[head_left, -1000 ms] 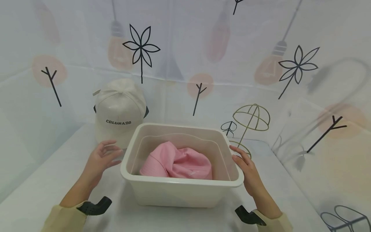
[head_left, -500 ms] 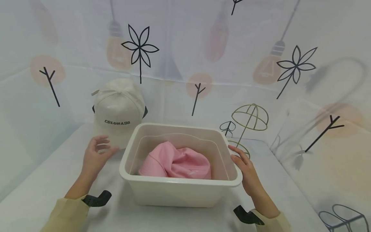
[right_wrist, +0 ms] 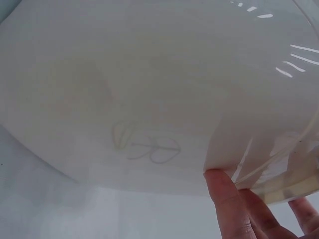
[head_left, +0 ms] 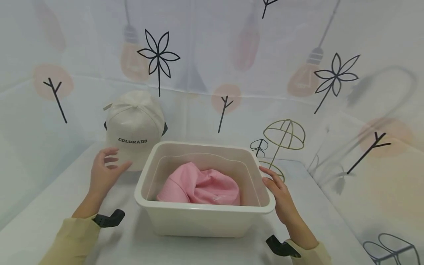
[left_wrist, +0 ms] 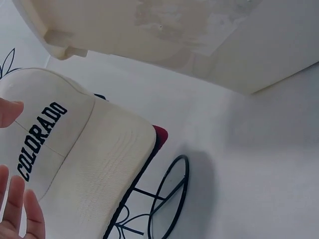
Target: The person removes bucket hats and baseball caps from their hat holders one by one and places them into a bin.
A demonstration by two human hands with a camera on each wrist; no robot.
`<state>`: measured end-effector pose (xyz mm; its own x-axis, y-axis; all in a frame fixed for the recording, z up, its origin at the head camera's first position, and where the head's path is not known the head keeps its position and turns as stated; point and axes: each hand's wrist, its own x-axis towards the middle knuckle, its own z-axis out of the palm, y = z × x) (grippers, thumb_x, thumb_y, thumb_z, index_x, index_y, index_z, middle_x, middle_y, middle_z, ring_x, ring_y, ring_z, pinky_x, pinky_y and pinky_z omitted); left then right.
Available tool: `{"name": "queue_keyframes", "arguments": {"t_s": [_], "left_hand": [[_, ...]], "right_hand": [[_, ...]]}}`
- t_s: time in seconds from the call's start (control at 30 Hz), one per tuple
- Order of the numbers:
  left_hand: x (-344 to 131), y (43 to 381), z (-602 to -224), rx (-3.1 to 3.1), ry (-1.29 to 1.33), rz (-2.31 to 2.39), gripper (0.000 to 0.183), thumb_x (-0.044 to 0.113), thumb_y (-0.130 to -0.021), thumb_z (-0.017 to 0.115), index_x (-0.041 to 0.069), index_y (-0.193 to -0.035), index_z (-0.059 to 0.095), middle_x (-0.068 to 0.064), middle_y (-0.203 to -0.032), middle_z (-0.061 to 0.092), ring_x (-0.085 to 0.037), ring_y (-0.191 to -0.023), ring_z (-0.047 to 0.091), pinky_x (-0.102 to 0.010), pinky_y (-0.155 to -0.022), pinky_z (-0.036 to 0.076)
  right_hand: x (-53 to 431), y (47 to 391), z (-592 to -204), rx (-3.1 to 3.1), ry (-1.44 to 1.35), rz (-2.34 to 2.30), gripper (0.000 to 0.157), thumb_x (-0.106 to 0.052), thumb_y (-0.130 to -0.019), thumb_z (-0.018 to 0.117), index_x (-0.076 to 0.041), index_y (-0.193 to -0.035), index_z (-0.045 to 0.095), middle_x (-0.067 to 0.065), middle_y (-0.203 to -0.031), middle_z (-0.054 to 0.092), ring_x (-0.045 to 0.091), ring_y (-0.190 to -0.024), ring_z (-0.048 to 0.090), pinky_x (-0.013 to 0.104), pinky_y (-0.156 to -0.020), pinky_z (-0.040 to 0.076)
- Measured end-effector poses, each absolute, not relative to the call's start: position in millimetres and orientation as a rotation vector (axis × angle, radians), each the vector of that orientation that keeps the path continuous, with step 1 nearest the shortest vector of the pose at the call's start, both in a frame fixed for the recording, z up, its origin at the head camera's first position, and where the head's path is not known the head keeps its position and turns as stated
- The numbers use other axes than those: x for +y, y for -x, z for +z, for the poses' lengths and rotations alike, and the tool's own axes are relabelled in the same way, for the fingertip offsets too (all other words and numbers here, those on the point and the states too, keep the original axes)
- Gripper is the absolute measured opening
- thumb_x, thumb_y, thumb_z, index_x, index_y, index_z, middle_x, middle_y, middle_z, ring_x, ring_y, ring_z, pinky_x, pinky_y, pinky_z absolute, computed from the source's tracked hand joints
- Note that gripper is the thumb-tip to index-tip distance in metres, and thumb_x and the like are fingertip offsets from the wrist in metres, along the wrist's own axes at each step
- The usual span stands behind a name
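A white plastic tub (head_left: 212, 224) stands on the table with a crumpled pink cap (head_left: 198, 186) inside it. Behind its left side, a cream baseball cap (head_left: 134, 127) lettered COLORADO sits high against the backdrop. The left hand (head_left: 106, 171) reaches up to the cap's brim, thumb and fingers spread apart with nothing between them. In the left wrist view, a dark brim with a red edge (left_wrist: 160, 137) shows beneath the cream one. On the other side, the right hand (head_left: 281, 198) touches the tub's right rim with extended fingers. Its thumb (right_wrist: 227, 199) lies against the tub's outer wall.
A dark wire stand (left_wrist: 186, 184) shows under the stacked caps. Behind the tub's right corner stands a gold wire cap stand (head_left: 279, 151). White printed cloth (head_left: 205, 48) hangs behind and beside the white-covered table (head_left: 308, 206).
The left hand has moved from beside the tub's left rim leftward and up toward the cream cap's brim, its thumb and fingers spreading. The right hand stays at the tub.
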<state>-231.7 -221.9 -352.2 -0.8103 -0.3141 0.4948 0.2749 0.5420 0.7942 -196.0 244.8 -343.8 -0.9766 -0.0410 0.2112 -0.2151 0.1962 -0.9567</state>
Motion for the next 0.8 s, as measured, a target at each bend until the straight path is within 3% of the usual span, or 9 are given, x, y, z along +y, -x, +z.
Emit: {"name": "queue_keyframes", "arguments": {"t_s": [0.27,0.43,0.53,0.67,0.8], "left_hand": [[-225,243,-348,-2.093,-0.039,-1.308,0.059,0.021,-0.078,0.076,0.0,-0.125,0.047,-0.014,-0.122,0.048,-0.027,-0.103,0.048,-0.024,-0.078,0.044],[-227,249,-341,-2.104,-0.08,-1.295,0.061,0.021,-0.079,0.075,0.001,-0.128,0.045,-0.014,-0.127,0.044,-0.031,-0.11,0.045,-0.041,-0.089,0.045],[-237,262,-349,-2.051,-0.06,-1.338,0.062,0.023,-0.076,0.077,0.005,-0.127,0.048,-0.013,-0.13,0.042,-0.03,-0.116,0.044,-0.04,-0.093,0.044],[-246,277,-358,-1.992,-0.052,-1.393,0.063,0.026,-0.073,0.08,0.012,-0.127,0.05,-0.009,-0.133,0.038,-0.027,-0.122,0.04,-0.031,-0.093,0.044],[-236,270,-340,-2.043,-0.084,-1.383,0.067,0.027,-0.077,0.077,0.009,-0.132,0.043,-0.01,-0.137,0.034,-0.028,-0.126,0.038,-0.039,-0.094,0.044]], "right_hand": [[244,197,-345,-2.311,-0.249,1.906,0.043,-0.029,-0.099,0.044,-0.011,-0.138,0.04,0.021,-0.124,0.05,0.016,-0.095,0.059,0.033,-0.074,0.052],[245,197,-346,-2.316,-0.253,1.903,0.043,-0.029,-0.099,0.043,-0.012,-0.138,0.04,0.022,-0.124,0.05,0.017,-0.095,0.059,0.033,-0.074,0.052],[244,197,-346,-2.318,-0.249,1.902,0.042,-0.029,-0.099,0.043,-0.012,-0.138,0.04,0.022,-0.125,0.05,0.017,-0.095,0.059,0.033,-0.073,0.052],[244,197,-345,-2.321,-0.245,1.901,0.043,-0.03,-0.099,0.043,-0.013,-0.138,0.04,0.022,-0.125,0.05,0.017,-0.095,0.059,0.033,-0.073,0.052],[244,196,-344,-2.315,-0.245,1.905,0.043,-0.029,-0.099,0.043,-0.012,-0.138,0.04,0.021,-0.123,0.05,0.017,-0.095,0.059,0.033,-0.073,0.052]]}}
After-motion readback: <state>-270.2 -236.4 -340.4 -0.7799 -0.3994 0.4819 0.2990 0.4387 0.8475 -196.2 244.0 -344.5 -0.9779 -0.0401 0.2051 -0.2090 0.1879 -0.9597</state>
